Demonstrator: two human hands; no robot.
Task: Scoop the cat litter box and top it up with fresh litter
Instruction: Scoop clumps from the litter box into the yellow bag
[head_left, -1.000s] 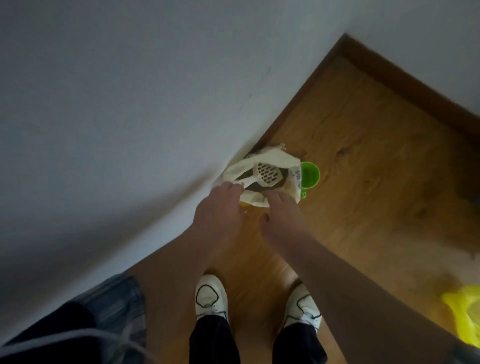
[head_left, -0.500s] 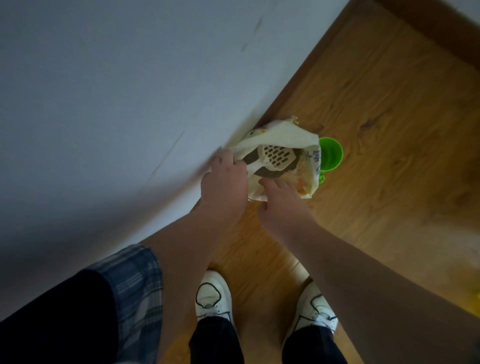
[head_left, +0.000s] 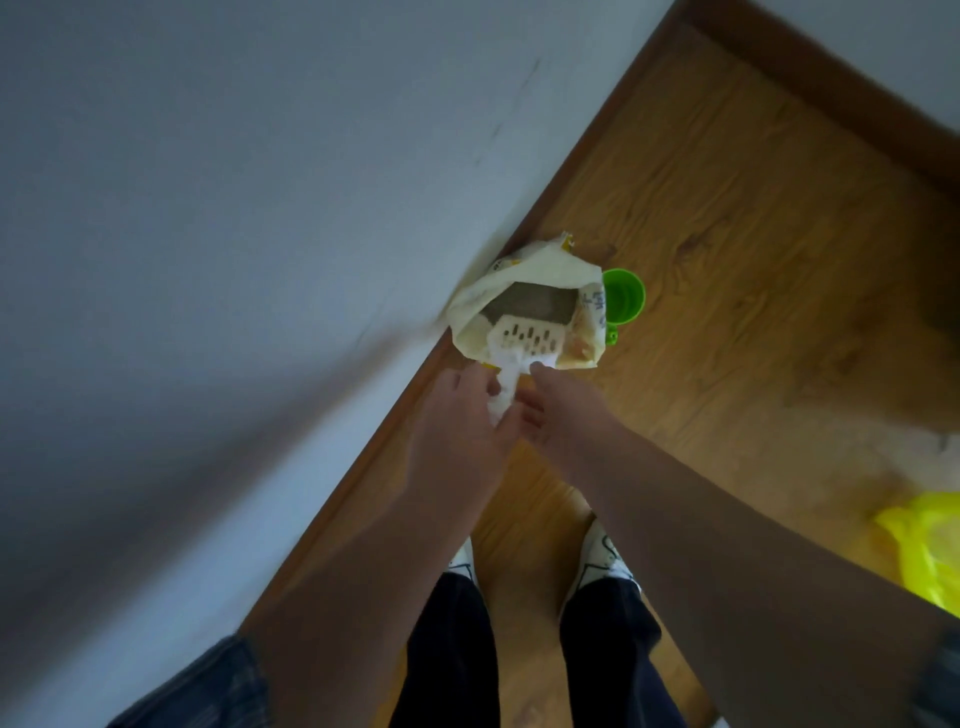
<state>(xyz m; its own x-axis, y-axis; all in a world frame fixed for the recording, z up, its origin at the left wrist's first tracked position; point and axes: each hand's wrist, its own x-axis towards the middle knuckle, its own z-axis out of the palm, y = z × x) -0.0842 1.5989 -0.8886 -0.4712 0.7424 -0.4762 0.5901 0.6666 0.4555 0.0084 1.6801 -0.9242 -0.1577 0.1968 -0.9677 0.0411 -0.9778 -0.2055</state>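
Grasping the scoop handle, two hands.
Fingers of the left hand (head_left: 462, 415) and right hand (head_left: 569, 410) curl round the white handle of the litter scoop (head_left: 527, 335); its slotted head sits in the open litter bag (head_left: 524, 270) against the wall (head_left: 260, 234), green cup (head_left: 623, 297) just beside it, yellow plastic bag (head_left: 930, 551) well apart.

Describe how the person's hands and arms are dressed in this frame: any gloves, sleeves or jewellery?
The left hand and right hand are bare, with no gloves, rings or watch showing. The left forearm and right forearm are uncovered too. A blue-grey left sleeve with faint stripes ends near the elbow. Only a scrap of the dark right sleeve shows at the frame edge.
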